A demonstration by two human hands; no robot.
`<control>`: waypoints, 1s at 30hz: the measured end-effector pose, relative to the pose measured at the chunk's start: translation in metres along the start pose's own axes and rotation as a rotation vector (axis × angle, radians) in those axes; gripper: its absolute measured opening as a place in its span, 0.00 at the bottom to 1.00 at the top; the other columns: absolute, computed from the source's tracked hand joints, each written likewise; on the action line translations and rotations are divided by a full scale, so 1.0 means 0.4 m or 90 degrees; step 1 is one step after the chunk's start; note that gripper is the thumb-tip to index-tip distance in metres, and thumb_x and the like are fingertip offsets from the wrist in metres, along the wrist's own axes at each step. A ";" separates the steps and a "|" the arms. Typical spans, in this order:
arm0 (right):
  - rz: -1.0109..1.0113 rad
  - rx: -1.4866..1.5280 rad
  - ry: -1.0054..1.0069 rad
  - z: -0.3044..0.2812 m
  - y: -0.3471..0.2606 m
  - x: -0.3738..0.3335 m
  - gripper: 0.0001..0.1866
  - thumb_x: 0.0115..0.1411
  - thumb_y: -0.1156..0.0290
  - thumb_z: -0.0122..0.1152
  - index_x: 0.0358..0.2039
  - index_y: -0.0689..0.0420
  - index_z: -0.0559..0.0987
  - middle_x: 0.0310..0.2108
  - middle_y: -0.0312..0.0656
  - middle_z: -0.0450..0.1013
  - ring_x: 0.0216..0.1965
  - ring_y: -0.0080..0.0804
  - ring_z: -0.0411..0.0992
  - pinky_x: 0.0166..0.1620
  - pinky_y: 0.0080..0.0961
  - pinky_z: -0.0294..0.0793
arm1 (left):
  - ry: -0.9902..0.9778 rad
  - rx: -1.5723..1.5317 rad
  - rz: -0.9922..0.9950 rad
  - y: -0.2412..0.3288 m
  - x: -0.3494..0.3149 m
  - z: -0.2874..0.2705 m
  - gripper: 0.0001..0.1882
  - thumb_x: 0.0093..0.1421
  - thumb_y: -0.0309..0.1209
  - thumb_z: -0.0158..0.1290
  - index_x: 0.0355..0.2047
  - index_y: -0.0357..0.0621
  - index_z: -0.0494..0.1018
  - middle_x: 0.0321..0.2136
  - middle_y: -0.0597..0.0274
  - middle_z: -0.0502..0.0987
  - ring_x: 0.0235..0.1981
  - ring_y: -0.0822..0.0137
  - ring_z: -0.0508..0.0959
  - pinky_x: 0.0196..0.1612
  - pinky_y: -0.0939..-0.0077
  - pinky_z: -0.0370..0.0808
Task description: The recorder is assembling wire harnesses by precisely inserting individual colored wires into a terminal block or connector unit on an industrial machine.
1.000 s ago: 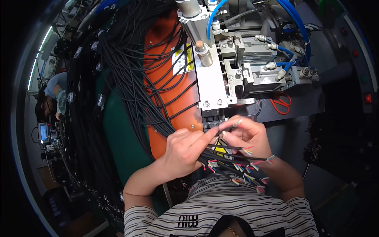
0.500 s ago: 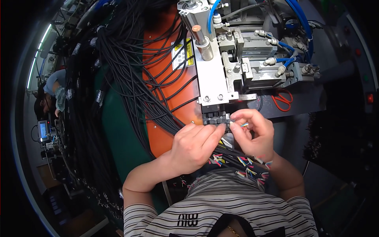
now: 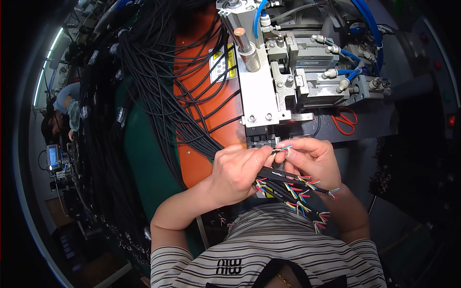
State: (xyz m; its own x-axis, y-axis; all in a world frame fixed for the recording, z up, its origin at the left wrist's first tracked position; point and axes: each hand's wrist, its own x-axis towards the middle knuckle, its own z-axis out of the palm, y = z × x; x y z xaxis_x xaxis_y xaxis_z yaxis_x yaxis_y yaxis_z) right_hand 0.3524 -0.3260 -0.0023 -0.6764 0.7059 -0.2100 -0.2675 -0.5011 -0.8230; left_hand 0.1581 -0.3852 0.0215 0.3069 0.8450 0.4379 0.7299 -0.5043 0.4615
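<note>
My left hand (image 3: 236, 169) is closed on a black cable just behind its stripped end. From that end fan thin coloured wires (image 3: 286, 148), blue among them, and the fingertips of my right hand (image 3: 318, 161) pinch them. Both hands are close together, just in front of a small black fixture (image 3: 260, 140) under the machine's bright metal plate (image 3: 259, 96). Below my hands lies a bundle of black cables (image 3: 278, 185), their bared ends showing red, white, yellow and blue wires. My fingers partly hide the held cable.
Long black cables (image 3: 158, 91) run over an orange panel (image 3: 194, 163) on the left. Pneumatic cylinders (image 3: 314, 60) with blue hoses (image 3: 369, 24) stand at the right. Red-handled scissors (image 3: 344, 121) lie on the grey surface. Another person (image 3: 67, 103) is at the far left.
Both hands have drawn back slightly from the black fixture, and the wire ends now show between them. My right hand has turned a little, and the bundle below has shifted.
</note>
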 end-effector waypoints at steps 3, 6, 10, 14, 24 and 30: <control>-0.006 -0.051 -0.016 -0.005 -0.006 0.002 0.09 0.64 0.77 0.57 0.43 0.67 0.79 0.32 0.42 0.78 0.21 0.14 0.70 0.23 0.11 0.67 | -0.014 -0.061 0.010 -0.004 0.000 -0.006 0.16 0.48 0.26 0.60 0.38 0.35 0.73 0.20 0.66 0.75 0.18 0.65 0.76 0.20 0.74 0.65; -0.157 -0.311 0.013 -0.003 -0.004 0.011 0.06 0.60 0.80 0.58 0.37 0.67 0.79 0.28 0.41 0.76 0.19 0.17 0.71 0.21 0.14 0.67 | -0.020 -0.002 0.028 0.002 -0.015 0.001 0.12 0.48 0.26 0.58 0.35 0.37 0.74 0.17 0.69 0.71 0.15 0.68 0.73 0.18 0.73 0.62; -0.324 -0.669 0.070 0.005 -0.011 0.028 0.02 0.55 0.81 0.62 0.29 0.65 0.77 0.22 0.40 0.72 0.17 0.22 0.72 0.20 0.19 0.67 | -0.045 0.127 0.027 0.008 -0.009 -0.007 0.16 0.47 0.28 0.59 0.37 0.35 0.76 0.18 0.67 0.70 0.17 0.69 0.71 0.20 0.73 0.60; -0.390 -0.816 0.116 0.004 0.000 0.042 0.05 0.51 0.79 0.64 0.24 0.62 0.75 0.19 0.40 0.68 0.15 0.31 0.71 0.19 0.24 0.67 | -0.081 0.127 -0.017 -0.006 -0.017 -0.011 0.28 0.42 0.33 0.63 0.46 0.35 0.75 0.27 0.61 0.72 0.25 0.64 0.75 0.26 0.70 0.68; -0.346 -0.774 0.112 0.001 0.015 0.038 0.02 0.55 0.81 0.60 0.28 0.62 0.76 0.22 0.42 0.70 0.16 0.34 0.72 0.20 0.27 0.67 | -0.083 0.071 -0.045 -0.012 -0.019 -0.009 0.37 0.35 0.31 0.64 0.50 0.34 0.73 0.34 0.55 0.73 0.31 0.56 0.76 0.33 0.66 0.74; -0.372 -0.752 0.126 0.001 0.021 0.038 0.02 0.55 0.81 0.60 0.29 0.63 0.76 0.23 0.43 0.71 0.15 0.34 0.71 0.20 0.28 0.67 | -0.071 0.068 -0.036 -0.013 -0.022 -0.008 0.37 0.34 0.30 0.64 0.50 0.33 0.73 0.34 0.55 0.73 0.31 0.56 0.76 0.33 0.66 0.74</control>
State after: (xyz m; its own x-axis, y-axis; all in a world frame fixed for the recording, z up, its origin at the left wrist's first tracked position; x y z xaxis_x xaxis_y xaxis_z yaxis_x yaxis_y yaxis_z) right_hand 0.3397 -0.3194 -0.0121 -0.5299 0.7774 0.3387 0.3372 0.5597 -0.7570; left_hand 0.1498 -0.3905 0.0178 0.3252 0.8886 0.3234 0.8067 -0.4391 0.3955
